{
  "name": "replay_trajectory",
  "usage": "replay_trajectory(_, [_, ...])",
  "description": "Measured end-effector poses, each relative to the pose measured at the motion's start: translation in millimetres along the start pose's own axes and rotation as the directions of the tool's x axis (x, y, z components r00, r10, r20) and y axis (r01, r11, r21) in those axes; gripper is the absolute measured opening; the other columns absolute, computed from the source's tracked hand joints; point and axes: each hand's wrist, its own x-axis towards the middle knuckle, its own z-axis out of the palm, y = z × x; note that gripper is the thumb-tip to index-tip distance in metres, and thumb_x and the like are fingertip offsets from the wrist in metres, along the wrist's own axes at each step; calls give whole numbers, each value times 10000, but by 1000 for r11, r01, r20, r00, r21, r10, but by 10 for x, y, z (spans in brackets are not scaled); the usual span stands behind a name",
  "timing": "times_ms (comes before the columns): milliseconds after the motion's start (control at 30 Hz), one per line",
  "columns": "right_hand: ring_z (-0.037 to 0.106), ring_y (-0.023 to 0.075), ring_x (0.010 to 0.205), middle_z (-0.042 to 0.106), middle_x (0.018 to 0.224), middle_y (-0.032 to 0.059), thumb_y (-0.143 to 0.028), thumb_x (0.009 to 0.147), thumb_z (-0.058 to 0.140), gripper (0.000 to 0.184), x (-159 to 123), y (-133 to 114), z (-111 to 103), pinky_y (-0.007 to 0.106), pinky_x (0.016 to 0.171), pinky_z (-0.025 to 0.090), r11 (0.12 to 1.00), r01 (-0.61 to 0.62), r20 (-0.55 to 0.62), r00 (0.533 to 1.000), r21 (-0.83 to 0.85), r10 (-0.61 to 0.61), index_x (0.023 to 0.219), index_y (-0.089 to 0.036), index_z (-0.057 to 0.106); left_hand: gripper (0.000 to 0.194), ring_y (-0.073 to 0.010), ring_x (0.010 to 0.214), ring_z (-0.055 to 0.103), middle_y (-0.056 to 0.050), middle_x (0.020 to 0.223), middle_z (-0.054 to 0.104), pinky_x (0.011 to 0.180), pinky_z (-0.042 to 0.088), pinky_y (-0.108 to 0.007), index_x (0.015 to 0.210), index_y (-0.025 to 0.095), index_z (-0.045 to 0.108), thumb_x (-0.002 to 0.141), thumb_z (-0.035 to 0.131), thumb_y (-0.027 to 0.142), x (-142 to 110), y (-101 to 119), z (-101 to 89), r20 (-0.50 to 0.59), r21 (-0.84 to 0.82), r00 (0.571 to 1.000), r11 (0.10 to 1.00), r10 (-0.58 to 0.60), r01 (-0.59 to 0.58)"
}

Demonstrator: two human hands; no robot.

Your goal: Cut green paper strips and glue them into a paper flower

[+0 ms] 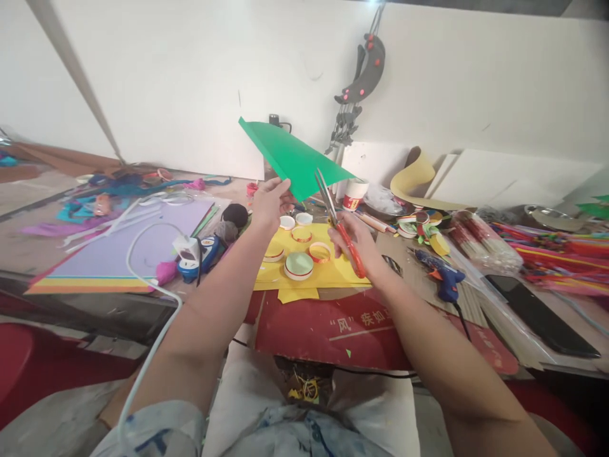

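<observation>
My left hand (270,202) pinches the near edge of a green paper sheet (292,155), which is raised and tilted above the table. My right hand (354,244) grips orange-handled scissors (339,222); their blades are parted at the sheet's lower right edge. Below both hands lies a yellow sheet (333,273) with several round white lids (299,265) on it, some ringed in orange.
A stack of coloured paper (118,254) with purple on top lies at the left, beside a white cable (143,266) and a blue gadget (197,257). A blue glue gun (442,276), sticks in bags (485,247), a black phone (537,311) and a white cup (354,193) are at the right.
</observation>
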Motion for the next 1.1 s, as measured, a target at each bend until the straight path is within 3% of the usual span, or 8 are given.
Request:
replay_trajectory(67, [528, 135, 522, 498, 676, -72, -590, 858, 710, 423, -80, -77, -41, 290, 518, 515, 999, -45, 5, 999, 3, 45, 1032, -248, 534, 232, -75, 470, 594, 59, 565, 618, 464, 447, -174, 825, 178, 618, 835, 844, 227, -1, -13, 22, -10, 13, 1000, 1000, 16, -16])
replay_trajectory(267, [573, 150, 524, 583, 601, -15, -651, 879, 680, 450, -247, -365, -139, 281, 516, 516, 979, -171, 124, 975, -111, 184, 783, -255, 488, 212, -43, 492, 552, 76, 558, 573, 539, 488, -155, 805, 173, 599, 895, 791, 177, 61, -5, 5, 2, -29, 998, 998, 59, -59])
replay_trajectory(400, [566, 146, 505, 567, 573, -15, -614, 893, 674, 419, -252, -413, -105, 268, 484, 494, 966, -229, 155, 957, -118, 246, 769, -253, 500, 194, -46, 539, 598, 48, 640, 654, 604, 546, -175, 809, 154, 610, 876, 785, 103, 52, -15, 8, 79, -42, 996, 998, 46, -43])
replay_trajectory(600, [533, 105, 448, 558, 557, -40, -517, 945, 664, 367, -248, -320, -68, 231, 459, 466, 963, -269, 151, 951, -30, 271, 772, -243, 490, 187, -60, 508, 602, 61, 596, 618, 587, 562, -208, 818, 140, 607, 860, 695, -19, -7, -89, 70, 129, -3, 992, 1000, -6, 7])
replay_trajectory(800, [527, 104, 419, 567, 591, -50, -558, 892, 709, 403, -233, -173, -27, 232, 398, 436, 958, -276, 132, 955, 79, 264, 778, -241, 488, 193, -63, 514, 617, 54, 608, 632, 616, 577, -215, 825, 140, 616, 814, 761, 14, 23, -72, 27, 176, 46, 983, 998, -52, 45])
replay_trajectory(1100, [491, 96, 388, 531, 532, -59, -449, 903, 727, 320, -222, -297, 4, 202, 358, 418, 923, -379, 88, 924, 70, 373, 780, -230, 528, 191, -70, 513, 633, 37, 626, 666, 570, 550, -193, 877, 139, 635, 810, 779, 33, 39, -61, -14, 235, 80, 968, 994, -91, 74])
